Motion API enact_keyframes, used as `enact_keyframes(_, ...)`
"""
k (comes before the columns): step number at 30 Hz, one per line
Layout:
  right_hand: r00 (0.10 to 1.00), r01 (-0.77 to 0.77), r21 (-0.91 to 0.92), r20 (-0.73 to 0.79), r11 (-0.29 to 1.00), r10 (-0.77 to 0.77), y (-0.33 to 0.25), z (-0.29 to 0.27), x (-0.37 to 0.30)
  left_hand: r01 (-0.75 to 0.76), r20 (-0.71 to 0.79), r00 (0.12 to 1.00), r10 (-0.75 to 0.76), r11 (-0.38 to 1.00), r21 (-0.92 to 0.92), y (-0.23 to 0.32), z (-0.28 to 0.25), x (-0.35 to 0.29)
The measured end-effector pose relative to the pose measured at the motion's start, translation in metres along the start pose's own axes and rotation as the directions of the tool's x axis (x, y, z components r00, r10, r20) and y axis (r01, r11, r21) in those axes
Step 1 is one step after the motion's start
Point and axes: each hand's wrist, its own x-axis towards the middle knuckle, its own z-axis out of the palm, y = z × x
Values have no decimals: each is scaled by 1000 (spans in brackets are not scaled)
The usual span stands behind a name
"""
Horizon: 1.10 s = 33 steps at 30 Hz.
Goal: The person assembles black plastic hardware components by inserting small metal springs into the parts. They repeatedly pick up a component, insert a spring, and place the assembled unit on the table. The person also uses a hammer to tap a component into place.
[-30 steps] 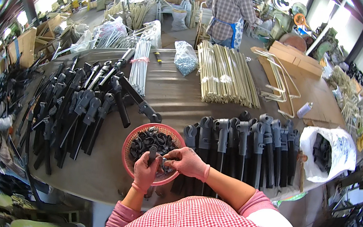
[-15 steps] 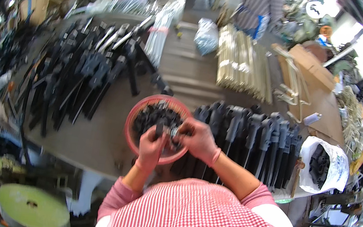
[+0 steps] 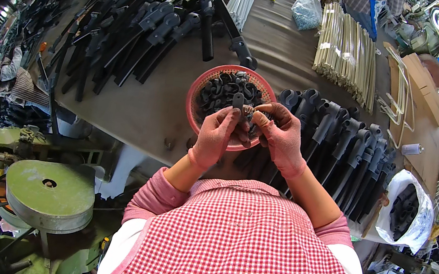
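The tubes [image 3: 322,124] at the basket's four o'clock could slide if the right forearm nudged them; the metal bit [image 3: 247,110] could drop among the clips [image 3: 230,84] should the gloved fingertips slip.

The bench [image 3: 137,115] is dull, smooth, brown; the tubes straight, black; the basket [image 3: 192,98] round, perforated, red; the clips curved. Over the basket, the left hand [image 3: 214,136] pinches a flat black strip [image 3: 238,101]; the right hand [image 3: 287,145], thumb and forefinger together, pinches the shiny bit.
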Motion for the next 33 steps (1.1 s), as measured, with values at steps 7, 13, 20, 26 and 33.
enact_keyframes(7, 985, -155, -152, 56, 976, 165, -10, -6, -12, -39, 95, 995, 29, 994, 106, -3, -2, -18)
enact_keyframes(13, 942, -287, -63, 161, 956, 294, 28, -6, -28, 24, 28, 999, -27, 992, 126, -34, -28, -50)
enact_keyframes(20, 829, -540, -167, 63, 825, 555, 66, -18, -45, 61, -135, 983, 126, 470, 881, -101, -116, -134)
enact_keyframes(26, 804, -591, -13, 69, 807, 590, 75, -49, -42, 312, -272, 926, 261, -129, 941, -134, -232, -142)
enact_keyframes(33, 788, -594, 293, 29, 749, 615, 68, -65, -55, 41, 19, 901, 433, -128, 991, -106, -198, -99)
